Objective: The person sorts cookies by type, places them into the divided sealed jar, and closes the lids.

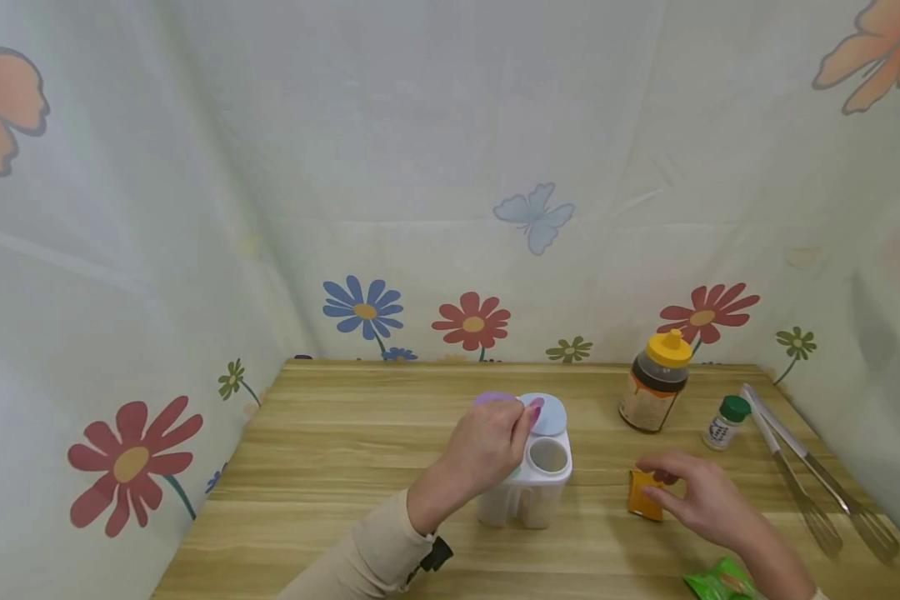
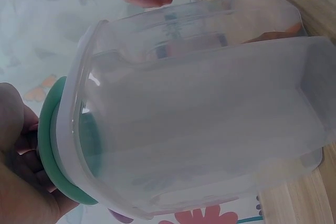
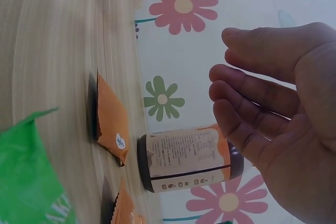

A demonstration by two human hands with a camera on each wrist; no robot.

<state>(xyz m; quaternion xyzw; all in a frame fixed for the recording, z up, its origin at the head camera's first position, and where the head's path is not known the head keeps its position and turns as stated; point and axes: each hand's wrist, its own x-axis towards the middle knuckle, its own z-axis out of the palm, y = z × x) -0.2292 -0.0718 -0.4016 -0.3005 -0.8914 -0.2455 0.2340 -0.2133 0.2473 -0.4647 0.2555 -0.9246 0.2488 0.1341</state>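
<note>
From my end I count one container (image 1: 542,504) on the table (image 1: 330,433), two orange packets (image 3: 111,121) to its right, one green bag (image 1: 716,580). Left hand (image 1: 483,442) curls over the container, pinching a pink piece (image 1: 537,411) — right hand (image 1: 701,496) hovers by the packets, fingers and thumb apart.

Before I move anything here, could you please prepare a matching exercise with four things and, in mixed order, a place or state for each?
Things:
1. Clear container
2. Orange packets
3. Bottle
4. Small shaker

Places or states:
A. Yellow cap on top
B. Beside the tongs
C. With an uncovered opening
D. Closest to the right hand

Right pairs: 1-C, 2-D, 3-A, 4-B.
</note>
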